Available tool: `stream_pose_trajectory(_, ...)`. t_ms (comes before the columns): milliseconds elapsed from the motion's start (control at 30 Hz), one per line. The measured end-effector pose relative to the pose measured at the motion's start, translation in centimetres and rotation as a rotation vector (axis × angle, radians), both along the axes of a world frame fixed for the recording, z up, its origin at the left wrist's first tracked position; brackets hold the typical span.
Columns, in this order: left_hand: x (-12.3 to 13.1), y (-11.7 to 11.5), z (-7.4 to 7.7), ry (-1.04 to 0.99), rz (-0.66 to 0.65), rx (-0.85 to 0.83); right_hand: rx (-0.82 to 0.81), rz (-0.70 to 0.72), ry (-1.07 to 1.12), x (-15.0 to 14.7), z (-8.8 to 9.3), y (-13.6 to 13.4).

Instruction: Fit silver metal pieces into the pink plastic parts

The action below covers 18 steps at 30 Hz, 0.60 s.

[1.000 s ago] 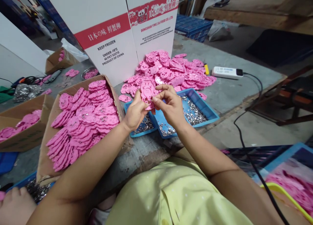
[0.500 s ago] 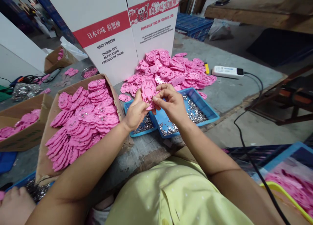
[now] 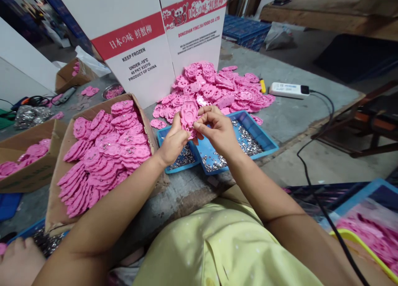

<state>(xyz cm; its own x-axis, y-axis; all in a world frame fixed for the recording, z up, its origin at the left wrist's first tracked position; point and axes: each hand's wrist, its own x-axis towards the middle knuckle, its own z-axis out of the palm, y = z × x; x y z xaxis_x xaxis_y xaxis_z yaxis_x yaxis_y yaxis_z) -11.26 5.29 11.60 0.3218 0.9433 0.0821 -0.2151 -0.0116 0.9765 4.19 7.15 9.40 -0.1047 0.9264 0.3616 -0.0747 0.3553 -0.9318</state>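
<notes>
A pink plastic piece [image 3: 189, 111] with a moulded outline is held up in front of me, above two blue trays. My left hand [image 3: 174, 143] is closed on its left and lower edge. Thumb and fingers of my right hand [image 3: 216, 130] pinch at its lower right part; whether a small metal bit sits between them, I cannot tell. Below lie a smaller blue tray [image 3: 168, 169] and a larger blue tray [image 3: 271, 148], both with small shiny metal parts. Behind the hands rises a heap of similar pink pieces [image 3: 217, 86].
At left a cardboard box [image 3: 141, 107] holds stacked pink pieces, with a second box [image 3: 27, 176] beyond. A white printed carton [image 3: 139, 41] stands behind. A white power strip [image 3: 287, 90] and yellow-handled tool [image 3: 263, 86] lie right. Another person's hand [image 3: 21, 261] shows lower left.
Almost nothing differs. Both hands keep the same hold on the pink piece, and the whole view has shifted very slightly.
</notes>
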Motion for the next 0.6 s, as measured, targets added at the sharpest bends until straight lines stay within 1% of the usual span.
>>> stream_pose_trajectory(100, -0.03, 0.00, -0.12, 0.021, 0.010, 0.016, 0.018, -0.032, -0.016, -0.06, -0.24, 0.11)
stream_pose_trajectory(267, 0.20, -0.20, 0.35, -0.017, -0.007, -0.024, -0.001, -0.053, -0.004, -0.15, -0.30, 0.12)
stream_pose_trajectory(500, 0.35, -0.18, 0.75, -0.079, -0.014, -0.067, -0.103, 0.016, 0.118, -0.31, -0.10, 0.06)
stream_pose_trajectory(600, 0.32, -0.16, 0.74, -0.084, -0.006, -0.078, -0.118, 0.031, 0.126, -0.38, 0.01, 0.04)
